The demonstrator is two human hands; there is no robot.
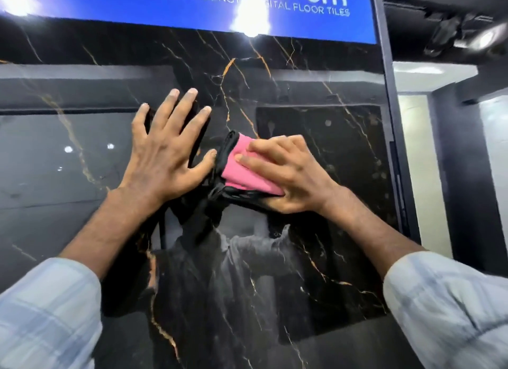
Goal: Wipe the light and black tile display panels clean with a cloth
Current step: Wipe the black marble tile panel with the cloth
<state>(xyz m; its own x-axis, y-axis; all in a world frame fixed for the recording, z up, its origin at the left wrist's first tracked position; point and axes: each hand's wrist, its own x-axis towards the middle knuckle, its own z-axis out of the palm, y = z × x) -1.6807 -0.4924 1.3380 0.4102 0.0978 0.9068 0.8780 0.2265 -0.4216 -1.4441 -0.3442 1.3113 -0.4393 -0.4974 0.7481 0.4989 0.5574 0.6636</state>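
This is a tile showroom. A blue sign [192, 8] across the top gives a size in "cm" and, partly lost in glare, the words "HIGH STRENGT… FLOOR TILES". Directly under it a tall, glossy black tile display panel [316, 74] with gold and white marble veins stands upright, edged on its right by a dark frame post [390, 93]. At upper right a lit track spotlight [486, 38] hangs from a black ceiling, and the panel's polished face mirrors lamps and other dark display surfaces of the room.
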